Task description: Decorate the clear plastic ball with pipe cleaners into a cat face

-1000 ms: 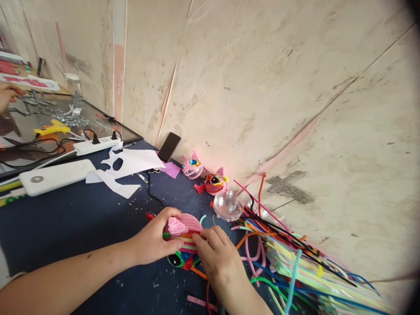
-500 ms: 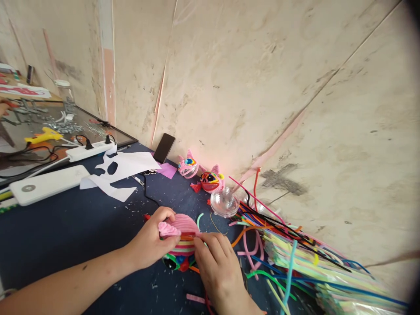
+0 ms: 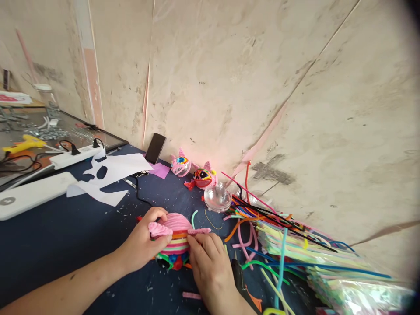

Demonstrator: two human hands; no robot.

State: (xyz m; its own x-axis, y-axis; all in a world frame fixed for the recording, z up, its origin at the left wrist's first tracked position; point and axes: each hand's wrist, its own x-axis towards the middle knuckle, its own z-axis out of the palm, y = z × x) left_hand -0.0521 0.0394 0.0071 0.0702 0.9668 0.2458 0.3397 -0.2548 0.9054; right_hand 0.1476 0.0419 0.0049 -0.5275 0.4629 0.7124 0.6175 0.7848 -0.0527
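A rounded figure (image 3: 177,221) wrapped in striped pipe cleaners sits low in the middle of the head view. It is pink on top, with orange, yellow and green bands and a green-rimmed black eye below. My left hand (image 3: 146,240) grips its left side, thumb and fingers around a fuzzy pink ear (image 3: 160,229). On the other side my right hand (image 3: 211,262) pinches at the figure's edge, where a second pink ear piece (image 3: 200,231) shows above the fingertips. Its fingers partly hide the join. Black-handled pliers (image 3: 239,275) lie beside my right wrist.
Two finished-looking pink figures (image 3: 203,177) and a clear plastic dome (image 3: 218,197) stand by the wall. Loose and bagged pipe cleaners (image 3: 295,245) spread at right. Cut white paper (image 3: 121,168), a phone (image 3: 155,148), a power strip (image 3: 77,156) and a yellow glue gun (image 3: 24,143) are at left.
The view has swung right, so things appear farther left. The right pink ear piece now shows above my right fingers, and the pliers have come into sight. Both hands still hold the figure.
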